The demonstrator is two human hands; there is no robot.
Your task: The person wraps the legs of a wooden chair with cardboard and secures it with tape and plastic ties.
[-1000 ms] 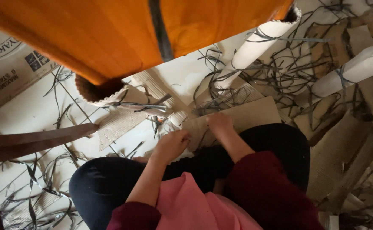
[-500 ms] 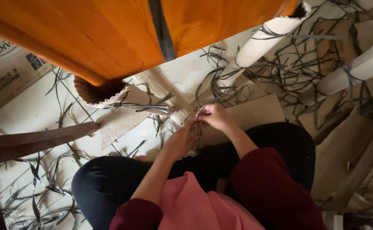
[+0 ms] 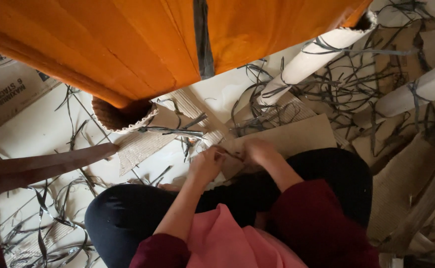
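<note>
Both hands meet at the centre of the frame, just above the person's dark-trousered knees. The left hand and the right hand are close together, fingers pinched on a small scrap of cardboard between them; whether a strap also runs through the grip cannot be told.

Largest in view is the orange roll, filling the upper left and top, with a dark band down it. Beside it, at upper right, lie two white tubes, bound with grey strapping. A flat cardboard sheet lies just beyond the hands, right of centre, and more torn cardboard is heaped at the right edge. A wooden rail crosses the left side. Loose grey straps litter the pale floor, thickest at lower left and upper right.

The scrap looks light, thin and fairly stiff, likely to crease or tear rather than slip, so it is best pinched at its edges with fingertips. The straps look springy and slick, with edges that may be sharp.
</note>
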